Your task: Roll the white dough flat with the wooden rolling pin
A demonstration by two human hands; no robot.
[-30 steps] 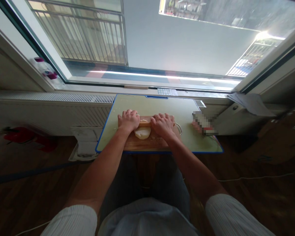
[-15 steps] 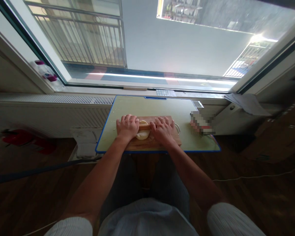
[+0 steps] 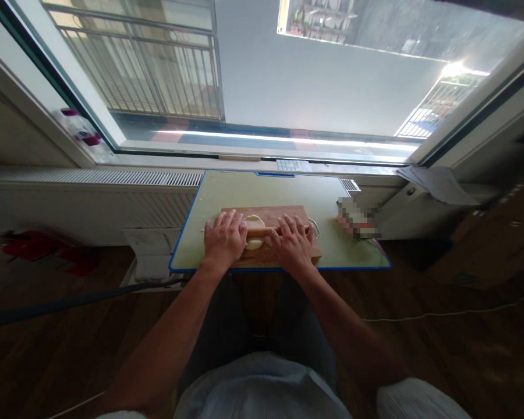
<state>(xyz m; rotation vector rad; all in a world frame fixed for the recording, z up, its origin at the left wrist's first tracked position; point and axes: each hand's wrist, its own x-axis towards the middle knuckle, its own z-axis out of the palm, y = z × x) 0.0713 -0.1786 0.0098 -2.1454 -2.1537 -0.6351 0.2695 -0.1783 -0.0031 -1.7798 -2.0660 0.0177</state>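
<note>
A wooden rolling pin [image 3: 258,231] lies crosswise over a flattened round of pale dough [image 3: 255,220], which shows on both sides of the pin. The dough rests on a wooden cutting board [image 3: 288,212] with a metal handle at its right end. Over the pin's left end, my left hand [image 3: 225,237] is closed, fingers draped across it. My right hand [image 3: 293,241] holds the right end the same way, fingers slightly spread over the top. Both palms hide the pin's ends.
Under the board is a pale green folding table [image 3: 318,189] with a blue rim. A blurred-out object [image 3: 358,220] sits at its right. Behind it run a radiator [image 3: 91,198] and a window. A plastic bottle [image 3: 79,125] and a red fire extinguisher [image 3: 43,250] are at left.
Both hands have drawn the rolling pin a little toward me across the dough. More of the dough's far part now shows beyond the pin.
</note>
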